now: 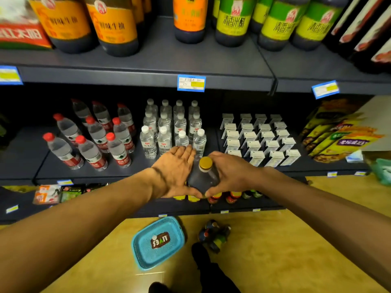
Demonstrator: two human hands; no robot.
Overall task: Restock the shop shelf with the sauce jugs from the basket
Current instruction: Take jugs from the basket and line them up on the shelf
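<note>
I hold a dark sauce jug (203, 178) with a gold cap upright between both hands, in front of the middle shelf. My left hand (175, 172) lies flat against its left side with straight fingers, thumb under the base. My right hand (228, 174) curls around its right side. The blue basket (157, 242) lies on the floor below, holding only a small brown packet. Orange-labelled jugs (114, 26) and green-labelled jugs (232, 22) stand on the top shelf (148, 58), with a bare gap between them.
Water bottles with red caps (95, 140) and white caps (169, 130) and small white cartons (260, 138) fill the middle shelf. A cluster of dark bottles (213, 234) lies on the yellow floor beside the basket. Snack bags (338, 132) sit at right.
</note>
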